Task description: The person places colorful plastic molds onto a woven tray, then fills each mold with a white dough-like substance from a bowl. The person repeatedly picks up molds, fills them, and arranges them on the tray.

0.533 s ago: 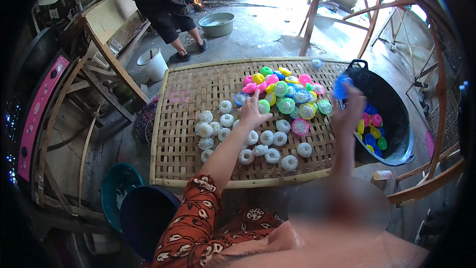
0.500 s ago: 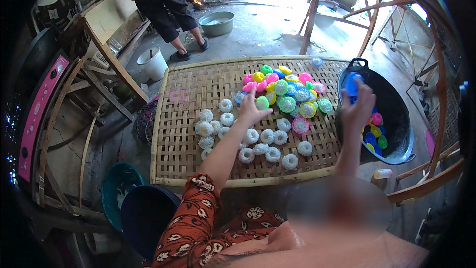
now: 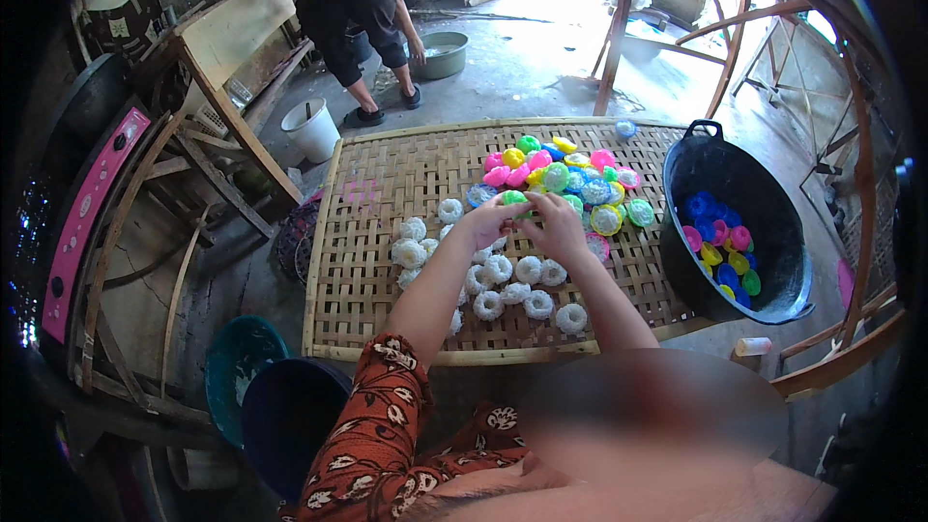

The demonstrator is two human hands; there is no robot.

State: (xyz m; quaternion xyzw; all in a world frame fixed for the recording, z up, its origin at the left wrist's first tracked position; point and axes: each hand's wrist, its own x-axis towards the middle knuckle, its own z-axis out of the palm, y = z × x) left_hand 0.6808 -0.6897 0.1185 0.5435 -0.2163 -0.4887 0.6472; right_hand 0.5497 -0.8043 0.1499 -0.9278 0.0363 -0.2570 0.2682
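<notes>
Over the middle of a woven bamboo tray [image 3: 362, 208], my two hands meet at a small green plastic mould [image 3: 513, 197]. My left hand [image 3: 489, 223] has its fingers closed around the mould. From the other side, my right hand [image 3: 559, 226] presses closed fingers against it; its inner fingertips are partly hidden. Just beyond is a pile of pink, yellow, green and blue moulds [image 3: 581, 181], several filled with a white, grainy mass. Nearer to me, several white ring-shaped cakes [image 3: 538, 304] lie loose on the weave, partly hidden by my left forearm.
A black basin [image 3: 764, 184] with coloured moulds inside stands at the tray's right. A lone blue mould [image 3: 625, 129] rests by the far edge. Dark blue [image 3: 290, 416] and teal tubs [image 3: 227, 348] sit at the lower left. Beyond the tray, a person [image 3: 353, 10] bends beside a green basin [image 3: 445, 56].
My right hand has come left from the black basin, where it had a blue mould, to the green mould in my left hand. The person at the back has bent toward the green basin.
</notes>
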